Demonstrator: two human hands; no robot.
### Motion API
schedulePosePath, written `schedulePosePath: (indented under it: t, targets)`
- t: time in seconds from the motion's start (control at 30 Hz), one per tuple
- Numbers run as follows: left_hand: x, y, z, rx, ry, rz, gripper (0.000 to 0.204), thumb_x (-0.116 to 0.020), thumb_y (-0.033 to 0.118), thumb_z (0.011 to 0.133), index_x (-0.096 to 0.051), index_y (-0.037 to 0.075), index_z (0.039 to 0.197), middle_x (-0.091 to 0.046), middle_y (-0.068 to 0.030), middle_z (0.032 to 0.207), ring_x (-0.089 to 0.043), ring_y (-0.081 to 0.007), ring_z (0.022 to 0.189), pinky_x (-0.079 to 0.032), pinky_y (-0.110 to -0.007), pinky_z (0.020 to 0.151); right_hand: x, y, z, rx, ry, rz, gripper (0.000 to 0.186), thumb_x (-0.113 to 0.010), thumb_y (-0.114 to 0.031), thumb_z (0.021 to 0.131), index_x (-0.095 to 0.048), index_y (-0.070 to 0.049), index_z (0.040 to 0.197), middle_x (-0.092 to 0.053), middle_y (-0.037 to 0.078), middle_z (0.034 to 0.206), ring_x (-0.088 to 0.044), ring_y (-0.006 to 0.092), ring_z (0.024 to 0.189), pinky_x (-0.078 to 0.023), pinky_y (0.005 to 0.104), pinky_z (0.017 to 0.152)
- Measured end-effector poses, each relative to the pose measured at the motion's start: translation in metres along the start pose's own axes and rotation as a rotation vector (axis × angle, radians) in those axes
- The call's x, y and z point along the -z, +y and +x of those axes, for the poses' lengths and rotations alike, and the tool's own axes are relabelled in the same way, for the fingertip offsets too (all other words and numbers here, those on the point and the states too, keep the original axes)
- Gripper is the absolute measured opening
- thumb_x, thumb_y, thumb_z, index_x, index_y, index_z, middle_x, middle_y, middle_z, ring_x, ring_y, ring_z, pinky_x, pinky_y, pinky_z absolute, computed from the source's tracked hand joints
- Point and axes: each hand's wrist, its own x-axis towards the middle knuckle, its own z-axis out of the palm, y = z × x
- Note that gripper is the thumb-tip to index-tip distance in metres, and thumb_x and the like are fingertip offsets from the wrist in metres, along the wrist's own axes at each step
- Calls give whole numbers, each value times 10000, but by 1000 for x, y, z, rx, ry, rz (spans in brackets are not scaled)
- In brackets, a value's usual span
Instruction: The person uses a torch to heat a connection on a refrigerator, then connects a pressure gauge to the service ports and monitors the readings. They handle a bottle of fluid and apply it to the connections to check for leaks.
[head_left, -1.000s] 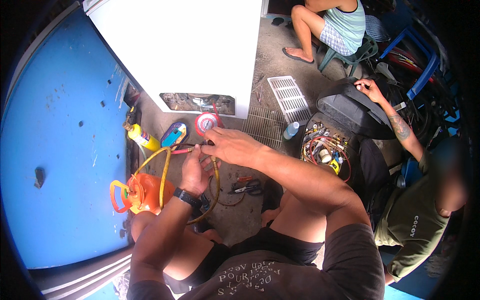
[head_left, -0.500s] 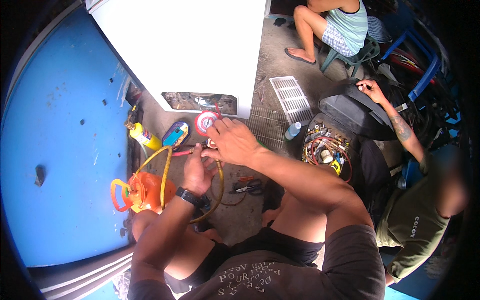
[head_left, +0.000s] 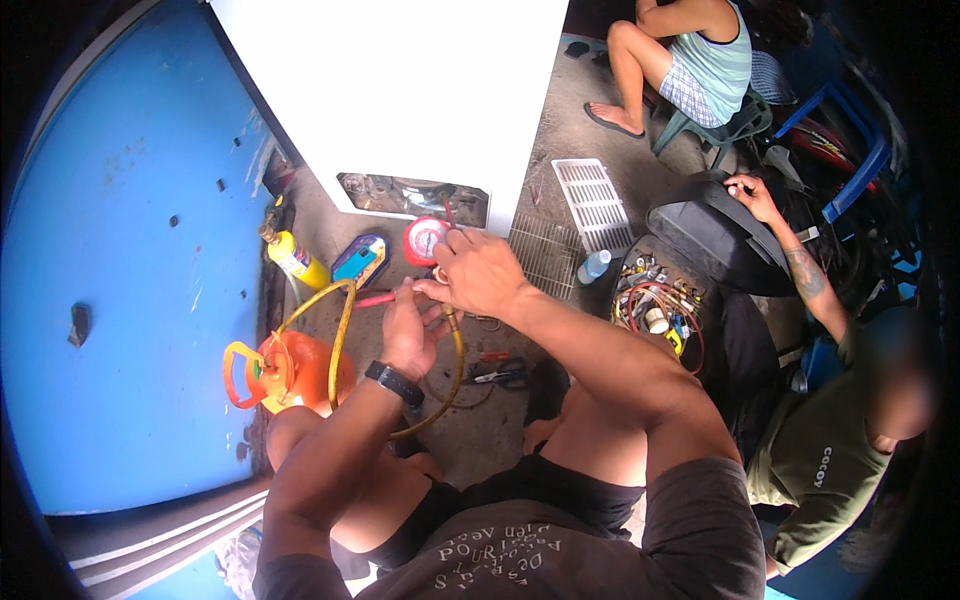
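A red-rimmed pressure gauge (head_left: pixel 424 240) stands just below the white appliance. My right hand (head_left: pixel 484 272) is closed around the gauge's valve body, its fingers hiding most of the knob. Just left of it, my left hand (head_left: pixel 408 332) pinches the end of a red hose (head_left: pixel 376 299) at the gauge fitting with thumb and forefinger, the other fingers loosely curled. From below the gauge a yellow hose (head_left: pixel 458 372) loops down and around my left wrist. More of it lies over the orange gas cylinder (head_left: pixel 310 368). The exact fitting is hidden by my fingers.
The white appliance (head_left: pixel 400 90) has an opening low down. Left stand a yellow gas canister (head_left: pixel 298 262) and a blue case (head_left: pixel 360 262). Scissors (head_left: pixel 500 376) lie below; right are a bottle (head_left: pixel 594 266), a toolbox of fittings (head_left: pixel 660 300) and a co-worker's hand (head_left: pixel 752 196). Another person sits beyond.
The view has shifted slightly, so the appliance and gauge sit further right in the picture. Both hands keep their grip at the gauge.
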Motion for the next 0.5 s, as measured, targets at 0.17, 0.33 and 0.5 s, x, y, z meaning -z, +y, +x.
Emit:
schedulePosePath:
  t: [0.17, 0.33, 0.5]
  targets:
    - [-12, -9, -9, -67, 78, -78, 323, -433, 368, 1045, -512, 100, 1209, -560, -88, 1182, -568, -246, 1049, -534, -501, 857, -11, -2, 1, -131, -44, 1, 429, -599, -440, 878, -699, -43, 749, -678, 150, 741, -688, 319, 718, -548, 444, 642]
    - [-2, -25, -3, -135, 160, -20, 321, -446, 355, 1047, -503, 83, 1208, -588, -84, 1172, -591, -251, 1032, -532, -489, 851, -18, -20, 4, -405, -303, 57, 529, -521, -474, 922, -721, -10, 766, -712, 197, 797, -709, 349, 769, -558, 466, 703]
    - [11, -10, -6, -167, 126, -29, 310, -426, 326, 1064, -504, 61, 1204, -614, -104, 1172, -646, -277, 994, -553, -490, 866, 0, -18, 15, -507, -491, 348, 696, -436, -615, 966, -680, 37, 948, -696, 270, 993, -675, 403, 991, -517, 507, 873]
